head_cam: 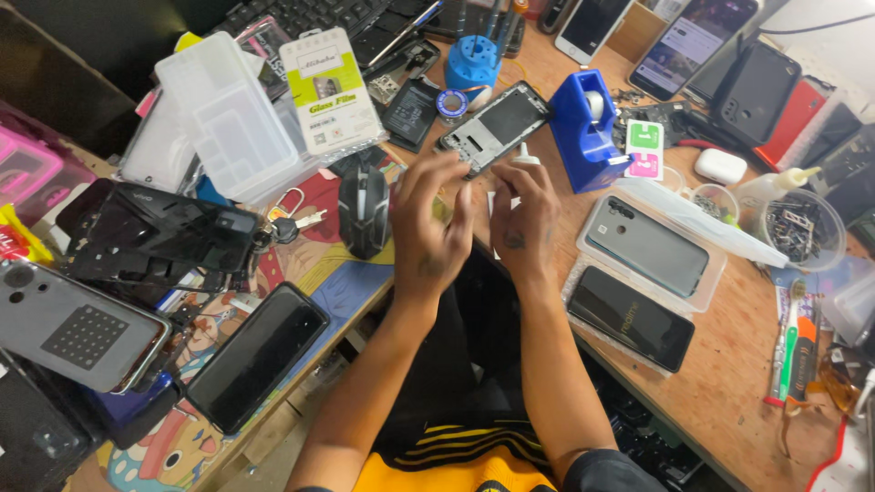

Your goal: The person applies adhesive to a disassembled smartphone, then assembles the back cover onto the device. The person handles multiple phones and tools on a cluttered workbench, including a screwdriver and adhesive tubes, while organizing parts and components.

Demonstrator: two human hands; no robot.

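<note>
- Two hands are raised together above the near edge of the counter (pixel 729 401), over the person's lap, close to one another, so that whatever is worked on sits in the middle of the view rather than down among the clutter.
- Left hand (pixel 428 232): fingers spread wide and blurred with motion, back toward the camera; I cannot tell that it holds anything.
- Right hand (pixel 524 223): fingers drawn narrow around a small white thing (pixel 524 161), seemingly a small bottle tip or a strip of film. Only a sliver shows above the fingertips, so its kind is unclear.
- Just beyond the fingertips an opened phone frame (pixel 497 123) lies flat on the counter, its inner side up, within easy reach of both hands.
- Right of it stands a blue tape dispenser (pixel 583 128), upright and near the right hand.
- A black computer mouse (pixel 364 210) rests just left of the left hand, on a colourful cartoon mat (pixel 337 282).
- Two phones lie in clear trays at the right: a grey-backed phone (pixel 647 246) and a dark phone (pixel 632 317), kept apart from loose parts.
- A green-and-white screen protector pack (pixel 330 91) leans on clear plastic boxes (pixel 228 114).
- Hidden: the palms, the grasped thing's lower part, and the counter edge under the forearms. Phones at the left and top edges are cut off.
</note>
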